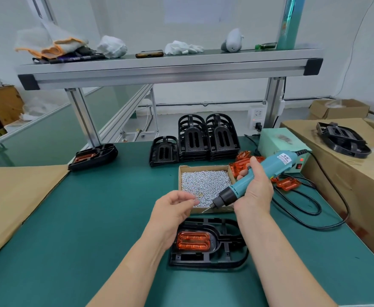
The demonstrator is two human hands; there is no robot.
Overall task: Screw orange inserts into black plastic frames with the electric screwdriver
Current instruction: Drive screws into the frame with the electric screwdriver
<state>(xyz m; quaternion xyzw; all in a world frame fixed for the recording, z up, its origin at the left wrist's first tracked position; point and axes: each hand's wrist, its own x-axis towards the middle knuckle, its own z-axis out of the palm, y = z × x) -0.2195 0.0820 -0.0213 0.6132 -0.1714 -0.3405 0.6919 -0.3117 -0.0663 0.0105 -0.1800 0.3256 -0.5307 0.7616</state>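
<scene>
On the green table (93, 218), we see lots of bare room to the left, and the near edge sits close to our arms. Our right hand (255, 191) grips the blue electric screwdriver (254, 177), tip down at the cardboard box (206, 167) full of tiny silver screws (203, 185). Our left hand (172, 207) pinches something tiny above the black frame (210, 240), which holds an orange insert (192, 240).

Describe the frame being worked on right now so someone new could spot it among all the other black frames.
Start at the green table and find the cardboard box of screws near its middle. The frame lies flat just in front of that box, between the person's forearms. Unlike the upright stacks at the back, which show no inserts, it lies alone with an orange insert seated in it.
</scene>
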